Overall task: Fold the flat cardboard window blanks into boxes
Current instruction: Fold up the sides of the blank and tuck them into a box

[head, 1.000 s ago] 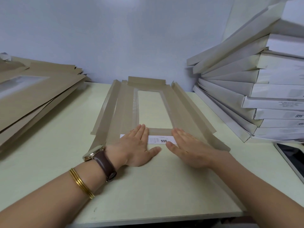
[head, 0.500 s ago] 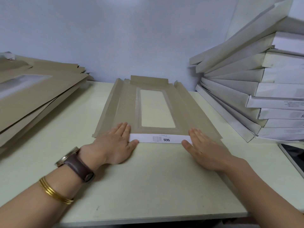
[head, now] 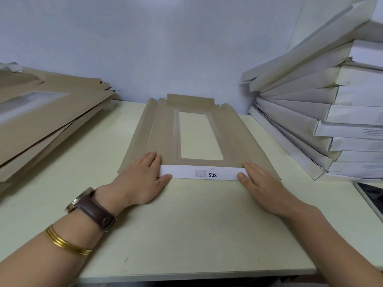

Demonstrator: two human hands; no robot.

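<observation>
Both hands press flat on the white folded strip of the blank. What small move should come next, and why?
Probably move the left hand to the left side flap and fold it up. The white strip already lies folded flat on the blank, pressed at its ends by it and the right hand, while the side flaps do not yet stand upright.

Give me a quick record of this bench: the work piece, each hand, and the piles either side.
Work piece: cardboard window blank, flat on the table, near white flap folded over
Left hand: flat on the blank, thumb at the flap's left end
Right hand: flat on the blank, thumb at the flap's right end
Left pile: flat blanks
Right pile: folded boxes
</observation>
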